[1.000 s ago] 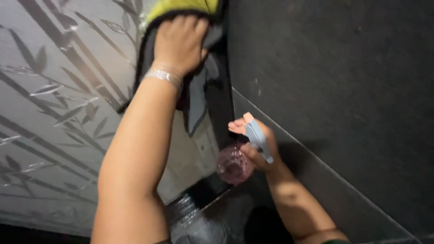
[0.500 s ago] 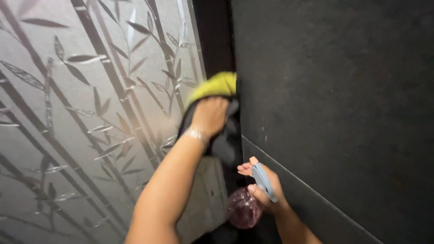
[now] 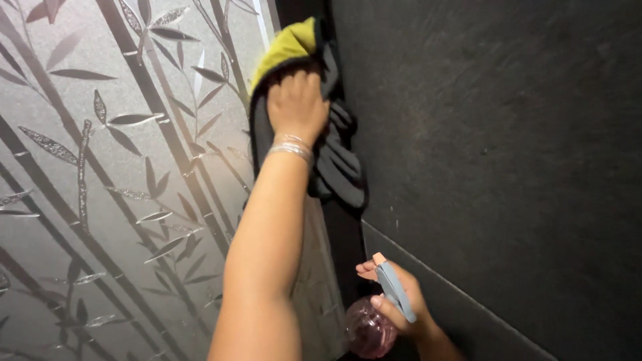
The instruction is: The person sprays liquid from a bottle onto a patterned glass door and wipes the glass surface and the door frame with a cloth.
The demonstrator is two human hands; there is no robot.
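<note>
One cloth in the left hand's grip, one spray bottle in the right hand's.

No labels, signs or screens show in this view. The only package is 1 spray bottle, low in the frame just right of centre, beside the dark tiled wall. Its body is round, clear and pink-tinted. Its trigger head is grey-blue, with a small pale pink nozzle tip pointing up and left. The right hand is wrapped around the neck, fingers over the trigger, so the neck itself is hidden. The bottom of the bottle is cut off by the lower edge of the frame. No sticker or print can be made out on the bottle.
</note>
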